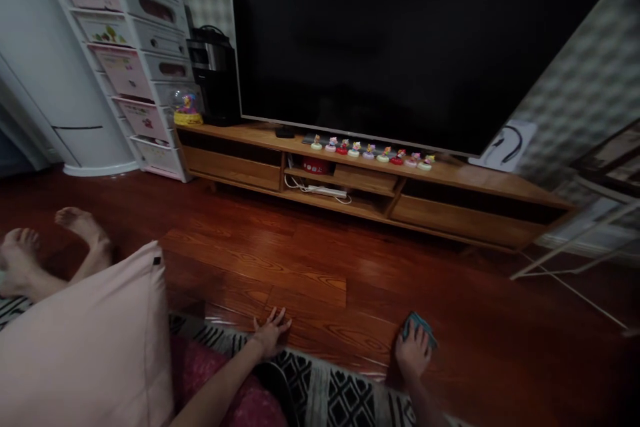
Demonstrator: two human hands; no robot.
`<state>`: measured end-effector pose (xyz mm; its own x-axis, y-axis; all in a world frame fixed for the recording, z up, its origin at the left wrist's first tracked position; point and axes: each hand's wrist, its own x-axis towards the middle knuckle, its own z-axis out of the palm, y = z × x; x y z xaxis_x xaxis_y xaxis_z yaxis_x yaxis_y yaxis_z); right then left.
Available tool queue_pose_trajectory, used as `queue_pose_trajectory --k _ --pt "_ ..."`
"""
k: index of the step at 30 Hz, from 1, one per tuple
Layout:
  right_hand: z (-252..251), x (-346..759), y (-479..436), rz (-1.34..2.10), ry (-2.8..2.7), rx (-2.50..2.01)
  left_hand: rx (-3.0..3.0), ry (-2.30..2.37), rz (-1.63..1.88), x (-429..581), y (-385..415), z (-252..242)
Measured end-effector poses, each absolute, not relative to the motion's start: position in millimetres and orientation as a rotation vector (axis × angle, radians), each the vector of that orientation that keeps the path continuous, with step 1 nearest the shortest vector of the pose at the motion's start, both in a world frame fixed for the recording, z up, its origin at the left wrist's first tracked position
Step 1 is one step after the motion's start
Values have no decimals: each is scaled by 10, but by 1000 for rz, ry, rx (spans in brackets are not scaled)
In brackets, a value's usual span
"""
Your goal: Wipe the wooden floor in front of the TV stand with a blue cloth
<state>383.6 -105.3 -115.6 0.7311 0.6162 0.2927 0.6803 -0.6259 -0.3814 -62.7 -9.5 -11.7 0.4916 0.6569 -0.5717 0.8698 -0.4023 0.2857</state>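
While the left hand (271, 333) splays at the rug (345, 400) edge, right hand (413, 351) grips cloth (421, 325) on open floor (325, 260).

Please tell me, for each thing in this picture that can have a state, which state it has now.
Large black television screen: off, dark.
White plastic drawer tower: drawers shut.
Row of small colourful figurines: upright on the long wooden stand.
Left hand: open, flat on the red-brown wooden floor.
Right hand: open, lying on a small teal cloth.
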Motion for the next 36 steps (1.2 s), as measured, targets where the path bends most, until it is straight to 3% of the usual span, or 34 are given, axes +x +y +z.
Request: queue_pose_trajectory --k 4,11,17,26,32,36 --pt "-1102 3233 -623 -209 -871 -2487 2193 1253 -560 -612 -82 -142" --pt "-1070 1864 -364 65 -1953 -2009 2186 1260 -538 -619 -75 -161" --pt "-1003 2280 -683 257 -2400 -1606 2168 1273 -490 -624 -116 -108" --pt "-1174 4290 -1073 -81 -1390 -2317 1934 1649 -451 -651 -87 -48" --pt "-1108 4088 -390 -180 -691 -2539 1905 1632 -481 -630 -62 -56" --pt "-986 3578 358 -153 -791 -2556 1896 1618 -463 -637 -53 -113"
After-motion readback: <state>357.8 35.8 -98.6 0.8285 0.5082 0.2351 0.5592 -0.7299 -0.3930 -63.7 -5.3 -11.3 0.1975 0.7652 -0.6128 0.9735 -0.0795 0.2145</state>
